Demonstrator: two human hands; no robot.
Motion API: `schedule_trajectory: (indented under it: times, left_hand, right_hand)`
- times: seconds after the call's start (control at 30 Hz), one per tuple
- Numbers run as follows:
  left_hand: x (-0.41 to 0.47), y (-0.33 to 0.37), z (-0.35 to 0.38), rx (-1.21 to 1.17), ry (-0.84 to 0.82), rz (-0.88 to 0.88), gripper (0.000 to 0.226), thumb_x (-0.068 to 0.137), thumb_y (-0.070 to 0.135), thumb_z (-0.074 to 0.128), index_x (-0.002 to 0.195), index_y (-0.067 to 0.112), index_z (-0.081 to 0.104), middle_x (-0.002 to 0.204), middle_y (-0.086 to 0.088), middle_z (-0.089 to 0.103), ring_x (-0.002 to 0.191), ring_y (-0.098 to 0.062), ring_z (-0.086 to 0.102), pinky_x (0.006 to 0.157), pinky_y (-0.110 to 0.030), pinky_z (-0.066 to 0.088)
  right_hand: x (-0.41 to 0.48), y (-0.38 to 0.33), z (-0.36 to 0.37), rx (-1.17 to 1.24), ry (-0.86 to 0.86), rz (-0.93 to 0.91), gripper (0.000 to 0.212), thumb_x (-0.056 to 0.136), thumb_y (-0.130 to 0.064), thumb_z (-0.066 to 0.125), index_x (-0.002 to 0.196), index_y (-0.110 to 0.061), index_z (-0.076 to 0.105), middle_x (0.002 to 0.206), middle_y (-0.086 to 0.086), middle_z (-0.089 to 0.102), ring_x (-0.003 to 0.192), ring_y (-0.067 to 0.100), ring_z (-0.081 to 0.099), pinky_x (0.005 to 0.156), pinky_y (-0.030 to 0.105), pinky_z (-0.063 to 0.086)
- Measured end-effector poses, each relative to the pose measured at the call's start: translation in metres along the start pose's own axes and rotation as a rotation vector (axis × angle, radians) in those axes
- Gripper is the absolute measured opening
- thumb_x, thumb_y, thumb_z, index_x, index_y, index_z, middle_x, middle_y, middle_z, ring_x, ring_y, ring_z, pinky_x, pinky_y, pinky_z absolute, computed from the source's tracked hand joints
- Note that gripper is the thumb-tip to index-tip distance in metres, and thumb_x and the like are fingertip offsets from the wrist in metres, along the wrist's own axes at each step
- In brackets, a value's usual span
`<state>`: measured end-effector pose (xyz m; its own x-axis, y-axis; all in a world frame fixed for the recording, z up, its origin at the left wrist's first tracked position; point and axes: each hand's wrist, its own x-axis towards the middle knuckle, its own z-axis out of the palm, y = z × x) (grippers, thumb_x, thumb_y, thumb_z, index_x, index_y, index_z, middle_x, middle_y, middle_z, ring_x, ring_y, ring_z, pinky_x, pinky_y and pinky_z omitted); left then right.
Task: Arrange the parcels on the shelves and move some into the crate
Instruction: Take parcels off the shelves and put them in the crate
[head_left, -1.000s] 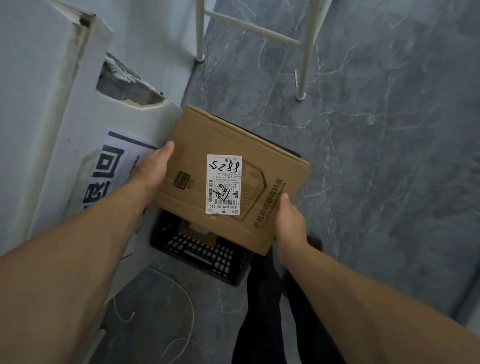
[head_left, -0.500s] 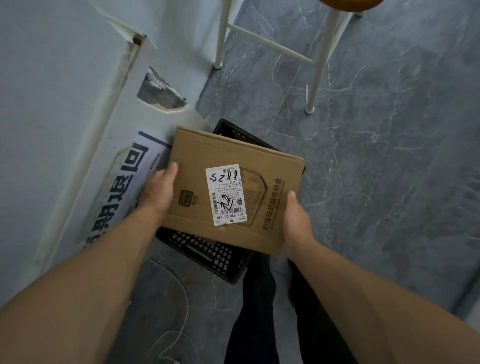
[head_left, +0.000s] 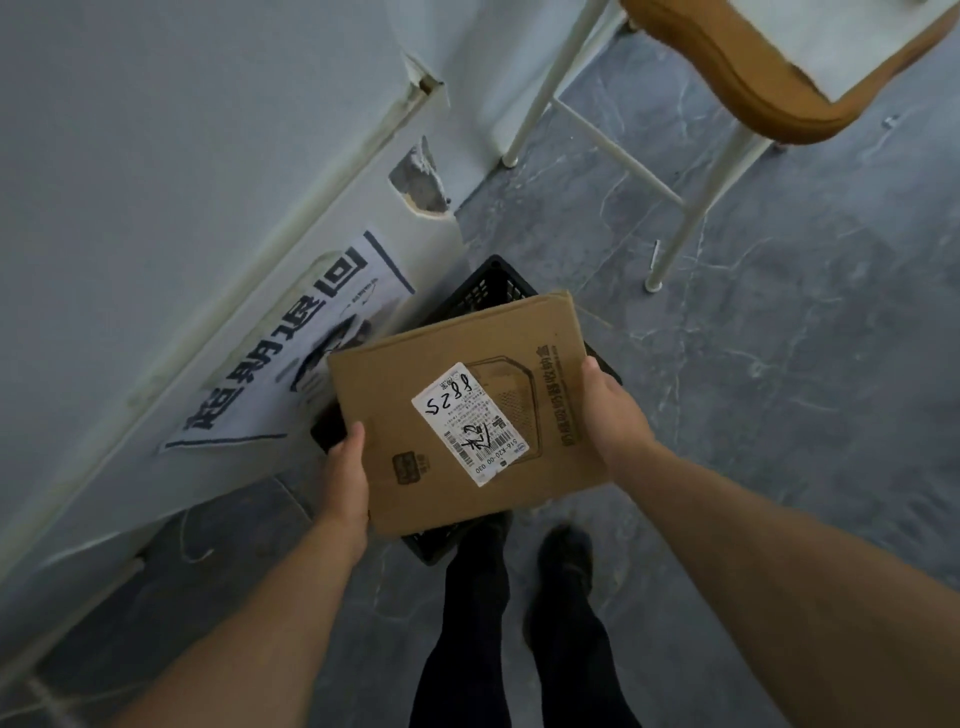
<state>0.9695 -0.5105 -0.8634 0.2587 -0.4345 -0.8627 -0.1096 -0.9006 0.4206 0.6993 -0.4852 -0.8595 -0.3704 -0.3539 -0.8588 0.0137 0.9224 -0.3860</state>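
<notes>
A flat brown cardboard parcel (head_left: 410, 379) with a white shipping label marked "8825" hangs over a black plastic crate (head_left: 485, 291) on the floor. My left hand (head_left: 345, 478) grips the parcel's near left edge, thumb on top. My right hand (head_left: 613, 410) grips its right edge, thumb on top as well. The parcel covers most of the crate; only the crate's far corner and a near corner (head_left: 431, 548) show. What lies inside the crate is hidden.
A white wall panel with a printed notice (head_left: 291, 358) and a broken hole (head_left: 421, 182) runs along the left. A white-legged stool with a brown seat (head_left: 737, 83) stands at the back right. My dark-trousered legs (head_left: 478, 597) stand on the grey marbled floor.
The parcel has turned clockwise and come nearer to me over the crate. My left hand slid toward its near corner. The view tilted, bringing the stool seat in.
</notes>
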Motion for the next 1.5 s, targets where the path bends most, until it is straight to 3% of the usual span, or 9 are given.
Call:
schedule_trajectory:
  times: [0.1,0.37,0.53,0.7,0.9,1.0,1.13,1.23,1.5]
  left_hand:
    - [-0.009,-0.020,0.001,-0.172,0.042,-0.090,0.043,0.099,0.059,0.040,0.126,0.030,0.057,0.103,0.006,0.065,0.094,-0.015,0.060,0.072,-0.033,0.044]
    - [0.013,-0.063,-0.007,-0.393,0.059,-0.222,0.064,0.097,0.064,0.039,0.145,0.023,0.046,0.140,-0.007,0.057,0.129,-0.028,0.051,0.116,-0.050,0.032]
    - [0.042,-0.082,-0.009,-0.402,0.075,-0.228,0.066,0.098,0.062,0.039,0.147,0.019,0.044,0.138,-0.008,0.058,0.126,-0.027,0.053,0.114,-0.048,0.035]
    - [0.052,-0.103,-0.007,-0.302,0.082,-0.168,0.057,0.102,0.055,0.037,0.149,0.023,0.042,0.138,-0.002,0.055,0.112,-0.018,0.053,0.097,-0.035,0.038]
    - [0.052,-0.110,-0.011,-0.247,0.054,-0.185,0.057,0.101,0.060,0.034,0.147,0.028,0.043,0.138,-0.003,0.055,0.110,-0.020,0.054,0.089,-0.034,0.041]
    - [0.061,-0.101,-0.015,-0.256,0.077,-0.199,0.049,0.100,0.062,0.035,0.139,0.034,0.046,0.127,-0.001,0.057,0.110,-0.022,0.054,0.094,-0.037,0.043]
    - [0.091,-0.104,-0.023,-0.188,0.109,-0.197,0.065,0.093,0.071,0.038,0.146,0.034,0.043,0.138,-0.002,0.057,0.124,-0.027,0.054,0.109,-0.051,0.041]
    - [0.109,-0.107,-0.025,-0.158,0.158,-0.178,0.063,0.095,0.068,0.037,0.146,0.032,0.041,0.140,-0.001,0.055,0.125,-0.025,0.051,0.109,-0.045,0.037]
    - [0.119,-0.120,-0.017,-0.131,0.244,-0.100,0.031,0.100,0.053,0.042,0.122,0.033,0.049,0.123,0.002,0.054,0.108,-0.023,0.052,0.087,-0.040,0.043]
  right_hand:
    - [0.007,-0.019,0.007,-0.075,-0.068,0.004,0.078,0.098,-0.074,0.016,0.149,-0.025,0.050,0.150,0.007,0.051,0.139,0.030,0.045,0.115,0.048,0.030]
    - [0.029,-0.052,0.052,-0.267,-0.175,-0.161,0.070,0.101,-0.070,0.017,0.148,-0.028,0.050,0.136,0.008,0.056,0.126,0.027,0.050,0.102,0.041,0.033]
    - [0.057,-0.038,0.083,-0.394,-0.117,-0.176,0.076,0.102,-0.068,0.017,0.153,-0.018,0.042,0.152,0.015,0.047,0.140,0.035,0.043,0.110,0.045,0.034]
    - [0.071,-0.005,0.090,-0.421,-0.099,-0.166,0.077,0.099,-0.072,0.023,0.150,-0.019,0.047,0.142,0.016,0.055,0.131,0.036,0.051,0.104,0.045,0.041]
    - [0.072,-0.003,0.090,-0.476,-0.082,-0.123,0.089,0.094,-0.078,0.018,0.145,-0.014,0.053,0.139,0.019,0.058,0.129,0.038,0.054,0.110,0.050,0.042]
    - [0.074,-0.003,0.098,-0.440,-0.117,-0.112,0.090,0.093,-0.080,0.020,0.152,-0.017,0.045,0.148,0.017,0.052,0.136,0.037,0.049,0.113,0.049,0.038]
    - [0.084,0.001,0.120,-0.391,-0.133,-0.162,0.083,0.095,-0.076,0.024,0.158,-0.022,0.032,0.153,0.015,0.045,0.139,0.037,0.044,0.113,0.052,0.038]
    - [0.093,0.008,0.134,-0.360,-0.077,-0.225,0.080,0.096,-0.073,0.028,0.156,-0.021,0.033,0.153,0.013,0.044,0.138,0.034,0.045,0.113,0.056,0.038]
    - [0.098,0.015,0.140,-0.362,-0.032,-0.322,0.070,0.099,-0.067,0.032,0.148,-0.018,0.042,0.144,0.011,0.050,0.126,0.029,0.052,0.104,0.045,0.045]
